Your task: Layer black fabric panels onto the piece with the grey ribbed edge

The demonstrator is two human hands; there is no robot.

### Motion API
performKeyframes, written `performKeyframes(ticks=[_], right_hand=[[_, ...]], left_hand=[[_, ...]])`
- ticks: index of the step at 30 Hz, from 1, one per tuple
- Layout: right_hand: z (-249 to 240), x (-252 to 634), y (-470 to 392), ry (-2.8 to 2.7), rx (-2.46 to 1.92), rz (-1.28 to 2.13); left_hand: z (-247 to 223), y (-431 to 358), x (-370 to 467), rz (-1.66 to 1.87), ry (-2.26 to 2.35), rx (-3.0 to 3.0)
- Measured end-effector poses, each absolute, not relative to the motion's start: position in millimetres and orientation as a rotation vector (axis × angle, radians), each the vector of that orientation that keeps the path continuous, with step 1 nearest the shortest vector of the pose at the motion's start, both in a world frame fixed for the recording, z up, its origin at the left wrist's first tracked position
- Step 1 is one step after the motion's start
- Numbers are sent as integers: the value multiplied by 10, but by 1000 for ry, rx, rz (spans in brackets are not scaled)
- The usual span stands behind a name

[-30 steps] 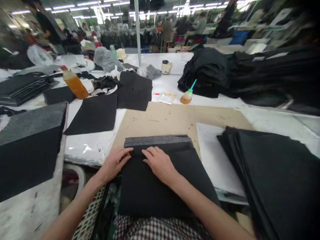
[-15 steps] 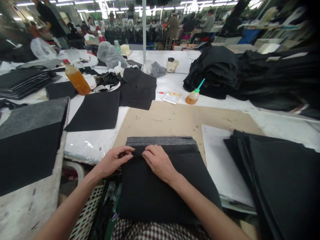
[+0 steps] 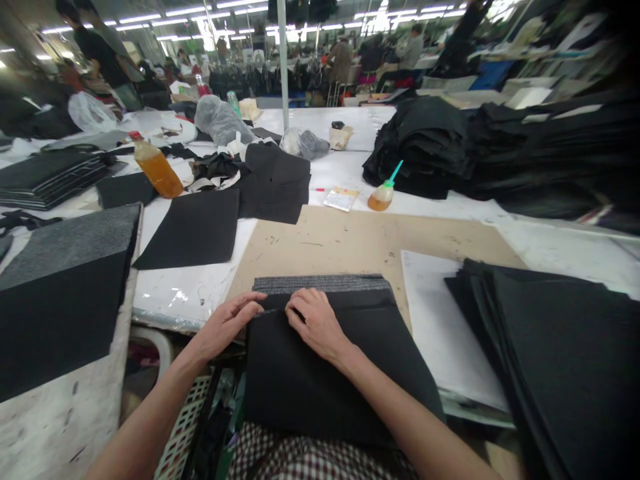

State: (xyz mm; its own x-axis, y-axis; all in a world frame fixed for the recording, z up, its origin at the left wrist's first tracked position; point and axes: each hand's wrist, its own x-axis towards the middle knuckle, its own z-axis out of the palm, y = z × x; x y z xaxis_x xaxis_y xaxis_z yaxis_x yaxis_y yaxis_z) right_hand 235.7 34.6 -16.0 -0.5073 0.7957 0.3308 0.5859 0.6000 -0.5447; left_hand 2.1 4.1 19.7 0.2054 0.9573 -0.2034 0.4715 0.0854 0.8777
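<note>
A stack of black fabric panels [image 3: 345, 380] lies before me, reaching from the table edge over my lap. Grey fuzzy layers [image 3: 325, 284] show along its far edge. At the upper left corner of the top panel, my left hand [image 3: 231, 323] has its thumb and fingers closed on the edge. My right hand [image 3: 316, 325] is a short way to the right, fingers curled and pinching the same far edge. A small gap of dark fabric lies between the two hands. What is under my right fingertips is hidden.
Black panels [image 3: 565, 347] are piled at right on white paper [image 3: 425, 313]. A grey-and-black piece [image 3: 65, 300] covers a board at left. Farther back are an amber bottle [image 3: 159, 170], a small squeeze bottle [image 3: 383, 195] and heaped black fabric [image 3: 425, 143]. A crate [image 3: 183, 427] stands below.
The top panel's edge near my left hand is lifted slightly and has shifted a little toward me. My left hand has drawn slightly left; my right hand stays almost in place.
</note>
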Motion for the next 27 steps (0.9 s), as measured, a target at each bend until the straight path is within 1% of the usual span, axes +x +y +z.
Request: performKeyframes(ticks=[6, 11, 17, 23, 27], right_hand=[[-163, 2348, 320, -2274, -1062, 478], [-156, 2350, 319, -2264, -1086, 503], [-159, 2366, 298, -2285, -1063, 440], [-179, 2373, 292, -2321, -1027, 365], [-183, 2378, 290, -2326, -1031, 344]], left_hand=[[67, -16, 228, 674, 1549, 1745], [34, -33, 235, 637, 1556, 1878], [69, 19, 228, 658, 1467, 2162], [53, 81, 367, 529, 1404, 2497], [81, 131, 275, 419, 1381, 2612]])
